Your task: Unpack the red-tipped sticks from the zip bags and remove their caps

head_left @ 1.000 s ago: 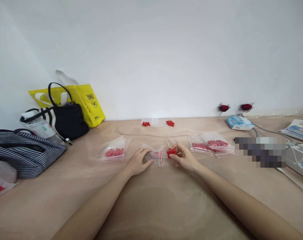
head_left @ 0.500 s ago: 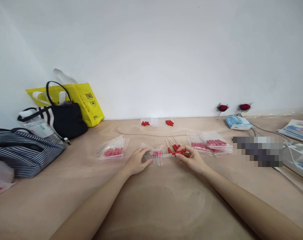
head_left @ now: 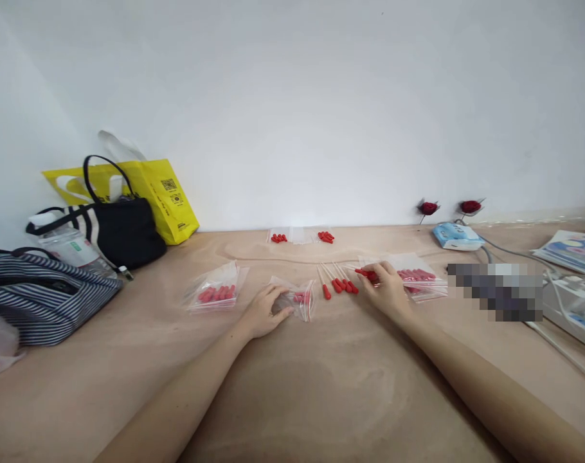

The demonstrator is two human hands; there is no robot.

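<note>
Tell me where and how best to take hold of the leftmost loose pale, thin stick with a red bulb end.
Probably pinch its thick red bulb from the near side: it faces the person, apart from the neighbouring red bulbs, while the thin pale stem points away.

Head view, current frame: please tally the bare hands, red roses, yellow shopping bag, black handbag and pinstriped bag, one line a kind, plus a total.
Bare hands: 2 (left hand, right hand)
Red roses: 2
Yellow shopping bag: 1
Black handbag: 1
Pinstriped bag: 1
Total: 7
</note>
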